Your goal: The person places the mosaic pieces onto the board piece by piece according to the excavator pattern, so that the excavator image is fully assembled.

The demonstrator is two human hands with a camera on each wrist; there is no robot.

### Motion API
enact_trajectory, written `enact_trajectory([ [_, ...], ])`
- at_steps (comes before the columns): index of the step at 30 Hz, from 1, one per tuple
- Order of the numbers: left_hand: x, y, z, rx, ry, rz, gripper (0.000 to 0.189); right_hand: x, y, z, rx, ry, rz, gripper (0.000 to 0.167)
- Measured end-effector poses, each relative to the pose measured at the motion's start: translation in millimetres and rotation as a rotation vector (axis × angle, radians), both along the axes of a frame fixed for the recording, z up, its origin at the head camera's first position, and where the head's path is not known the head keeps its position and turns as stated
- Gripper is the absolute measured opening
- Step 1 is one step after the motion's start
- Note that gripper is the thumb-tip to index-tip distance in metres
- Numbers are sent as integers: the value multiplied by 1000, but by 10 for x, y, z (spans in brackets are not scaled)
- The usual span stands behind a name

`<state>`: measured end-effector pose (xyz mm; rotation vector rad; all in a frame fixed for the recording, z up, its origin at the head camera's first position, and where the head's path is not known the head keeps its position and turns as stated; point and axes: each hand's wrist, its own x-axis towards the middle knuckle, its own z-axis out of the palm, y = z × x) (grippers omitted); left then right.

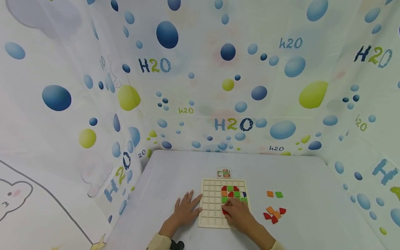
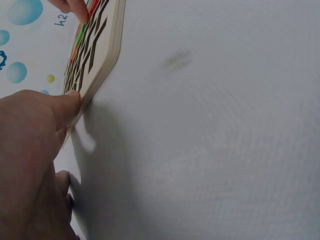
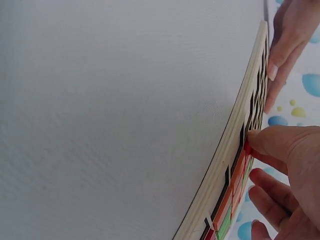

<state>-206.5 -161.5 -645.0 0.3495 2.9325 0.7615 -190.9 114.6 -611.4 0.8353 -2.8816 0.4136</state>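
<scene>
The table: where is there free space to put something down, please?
Bare: from the left hand to the left edge of the table; between board and loose pieces; right of those pieces. Crowded: the board's right part, with set pieces and the right hand.

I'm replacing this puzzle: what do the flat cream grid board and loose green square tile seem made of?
Flat cream grid board: probably wood or plywood, matte; pale tone and layered lines along its edge suggest it.
Loose green square tile: perhaps painted wood or plastic, smooth; its even colour leaves this open.
</scene>
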Motion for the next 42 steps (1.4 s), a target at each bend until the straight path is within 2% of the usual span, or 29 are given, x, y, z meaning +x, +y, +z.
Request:
enact_trajectory([
  [5, -3, -2, -7, -4, 5, -1, 60, 13, 16, 19, 12, 15, 5, 32],
  [9, -2, 0, -13, -11, 3, 3, 60, 10, 52, 38, -21, -4, -6, 30],
  [14, -16, 1, -26, -18, 8, 10, 60, -47, 192, 84, -88, -41, -91, 25],
  [21, -6, 1, -19, -10, 7, 1, 59, -211, 660, 147, -169, -70, -296, 33],
  [25, -13, -7, -33, -19, 7, 1, 60, -322, 1037, 197, -219, -107, -373, 39],
  [29, 5, -10, -2, -23, 0, -2, 60, -418, 1383, 189, -220, -146, -441, 44],
  [32, 20, -7, 30, -8, -2, -7, 60, -465, 1594, 137, -186, -145, -482, 47],
  [36, 26, -2, 50, 13, -7, -10, 60, -496, 1783, 49, -147, -179, -507, 42],
  [42, -12, -8, -10, -27, -3, -6, 60, -517, 1901, -4, -227, -231, -496, 28],
])
